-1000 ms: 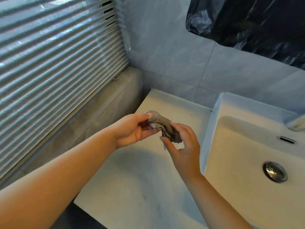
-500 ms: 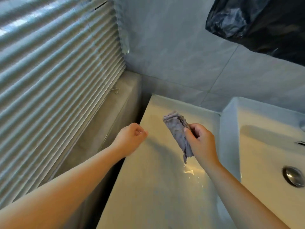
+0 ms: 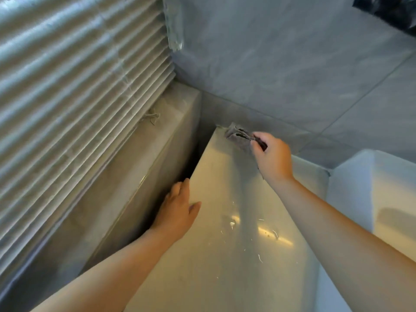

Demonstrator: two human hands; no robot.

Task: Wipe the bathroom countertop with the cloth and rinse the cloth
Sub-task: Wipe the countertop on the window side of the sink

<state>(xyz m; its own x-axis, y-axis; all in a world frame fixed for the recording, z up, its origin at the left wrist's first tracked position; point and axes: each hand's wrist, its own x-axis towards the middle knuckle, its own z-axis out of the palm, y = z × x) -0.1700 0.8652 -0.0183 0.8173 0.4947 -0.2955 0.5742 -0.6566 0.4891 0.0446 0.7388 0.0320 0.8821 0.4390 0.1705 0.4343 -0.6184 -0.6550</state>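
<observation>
Looking down across a pale tabletop (image 3: 202, 278), wet near the middle with scattered drops (image 3: 231, 222). Resting at its left edge with the left hand (image 3: 177, 210), fingers straight and close together, thumb spread onto the surface, just beside the dark gap along the sill (image 3: 135, 176). Flanked on the right by a raised white sink (image 3: 371, 188). Stretched farther in with the right hand (image 3: 273, 158), fingers curled tight round a crumpled grey cloth (image 3: 238, 137). Held at the tabletop's far left corner, bunched end toward the wall (image 3: 281, 64); touching the surface or just above it, impossible to tell. With hands well apart, left near, right far. Backed on the left by closed slatted blinds (image 3: 67, 97) above the sill, and straight ahead by grey tiles. Glimpsed at the top right corner, a patch of black plastic (image 3: 389, 10).
</observation>
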